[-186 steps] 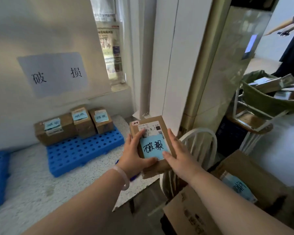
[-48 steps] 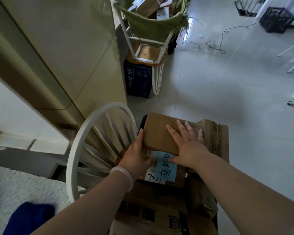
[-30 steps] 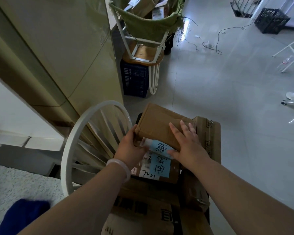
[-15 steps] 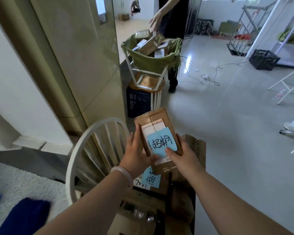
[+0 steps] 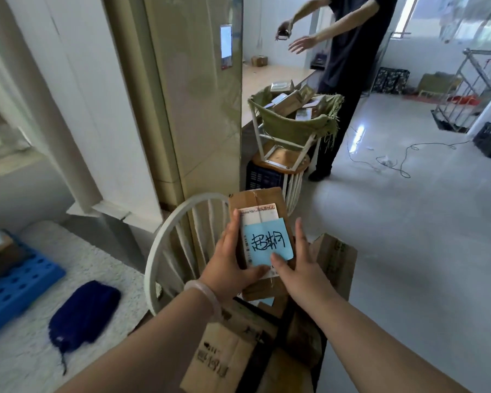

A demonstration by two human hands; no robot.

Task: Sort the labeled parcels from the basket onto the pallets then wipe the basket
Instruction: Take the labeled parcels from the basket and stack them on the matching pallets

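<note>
Both hands clamp one brown parcel (image 5: 257, 198) just right of the white chair (image 5: 165, 251): the left hand (image 5: 230, 268) grips its left edge, the right hand (image 5: 301, 273) pinches its right. A blue note (image 5: 267, 243) faces up. More boxes (image 5: 227, 355) lie below the parcel; a blue pallet (image 5: 14, 282) sits left of the chair.

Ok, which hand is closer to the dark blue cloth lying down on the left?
Left. The left hand holds the parcel's left edge, on the side towards the dark blue cloth; the right hand holds the parcel's right edge, farther off.
</note>
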